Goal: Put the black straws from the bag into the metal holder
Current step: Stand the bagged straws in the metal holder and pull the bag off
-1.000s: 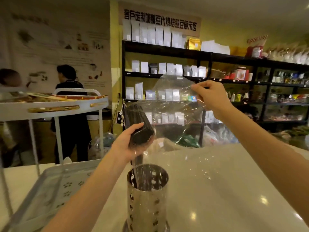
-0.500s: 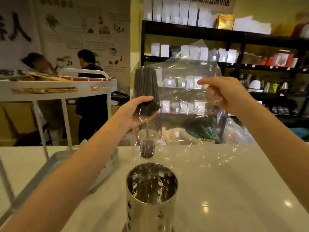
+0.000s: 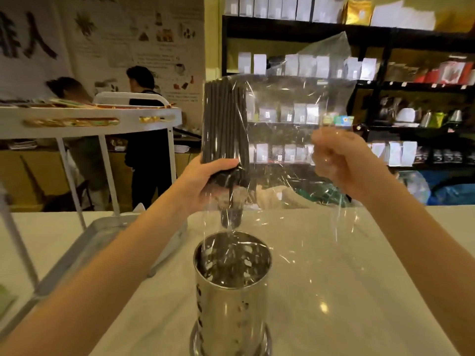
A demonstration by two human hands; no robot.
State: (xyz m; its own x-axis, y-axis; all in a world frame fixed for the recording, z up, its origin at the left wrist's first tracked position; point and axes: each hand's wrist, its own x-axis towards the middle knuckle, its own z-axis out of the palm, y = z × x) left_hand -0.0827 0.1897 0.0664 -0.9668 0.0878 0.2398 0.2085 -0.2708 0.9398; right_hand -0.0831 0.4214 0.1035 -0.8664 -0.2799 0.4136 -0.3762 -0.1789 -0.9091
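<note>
The metal holder (image 3: 232, 291) loses its base to the bottom edge. The clear bag (image 3: 295, 150) veils the right hand (image 3: 341, 160), blurring its fingers. The left hand (image 3: 205, 181) hides the middle of the black straws (image 3: 223, 119). Shelf labels are too small to read.

Head-worn view, forward-down, close over hands (image 3: 277, 173)

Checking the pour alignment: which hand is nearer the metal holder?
Left. The left hand grips the black straws just above and left of the metal holder; the right hand pinches the bag farther off, up right.
</note>
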